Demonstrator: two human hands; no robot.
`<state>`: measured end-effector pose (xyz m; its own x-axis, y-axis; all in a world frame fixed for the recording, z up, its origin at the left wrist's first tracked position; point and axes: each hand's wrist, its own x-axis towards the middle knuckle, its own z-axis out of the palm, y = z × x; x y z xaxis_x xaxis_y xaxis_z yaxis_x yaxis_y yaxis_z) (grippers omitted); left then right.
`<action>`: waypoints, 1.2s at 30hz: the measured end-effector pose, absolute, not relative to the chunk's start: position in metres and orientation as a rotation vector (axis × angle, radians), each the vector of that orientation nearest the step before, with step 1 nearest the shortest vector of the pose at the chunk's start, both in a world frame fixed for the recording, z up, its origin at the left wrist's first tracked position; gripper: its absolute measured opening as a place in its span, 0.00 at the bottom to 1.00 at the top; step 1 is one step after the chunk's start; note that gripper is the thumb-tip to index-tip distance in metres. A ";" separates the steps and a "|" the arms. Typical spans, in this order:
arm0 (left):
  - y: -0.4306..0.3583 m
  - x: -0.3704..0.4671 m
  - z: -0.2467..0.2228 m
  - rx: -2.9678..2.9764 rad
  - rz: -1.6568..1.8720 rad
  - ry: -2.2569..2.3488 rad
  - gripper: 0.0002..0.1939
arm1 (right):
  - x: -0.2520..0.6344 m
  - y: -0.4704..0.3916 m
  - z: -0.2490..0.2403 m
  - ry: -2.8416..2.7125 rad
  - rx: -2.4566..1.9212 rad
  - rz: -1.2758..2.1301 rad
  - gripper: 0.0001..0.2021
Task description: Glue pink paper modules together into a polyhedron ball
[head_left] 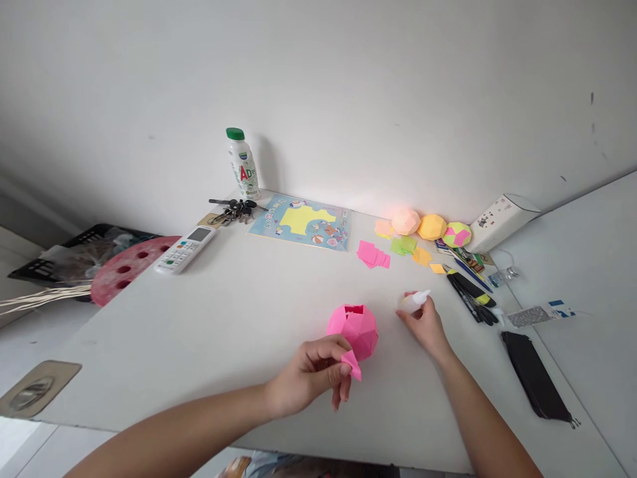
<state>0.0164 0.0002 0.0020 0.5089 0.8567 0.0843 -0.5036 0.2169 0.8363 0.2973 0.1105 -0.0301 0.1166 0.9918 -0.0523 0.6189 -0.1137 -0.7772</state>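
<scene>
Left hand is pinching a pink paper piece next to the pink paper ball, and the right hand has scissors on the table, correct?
Not quite. The head view shows the right hand holding a small white glue bottle, not scissors. The left hand does pinch a pink paper piece beside the pink paper ball.

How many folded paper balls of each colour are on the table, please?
Pink paper ball, open at the top, beside the left hand: 1
Peach paper ball: 1
Yellow-orange paper ball: 1
Green-and-pink paper ball: 1
Total: 4
The right hand holds a small glue bottle.
</scene>
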 end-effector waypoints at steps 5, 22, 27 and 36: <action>0.000 0.017 0.004 0.910 1.036 0.457 0.10 | 0.315 0.099 -0.005 -1.608 -1.926 0.772 0.29; -0.003 0.020 0.006 0.879 1.094 0.405 0.05 | 0.207 0.018 0.041 -2.053 -0.727 0.888 0.05; -0.003 0.021 0.003 0.868 1.119 0.417 0.05 | 0.203 0.022 0.040 -2.007 -0.723 0.903 0.04; 0.004 0.013 0.000 1.239 1.313 1.068 0.15 | 0.215 0.054 0.040 -1.622 -1.105 1.215 0.09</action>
<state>0.0126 0.0035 0.0004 0.0217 0.9930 0.1158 -0.0893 -0.1134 0.9895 0.2152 0.0537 0.0404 -0.2890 0.9523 0.0983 0.1729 0.1529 -0.9730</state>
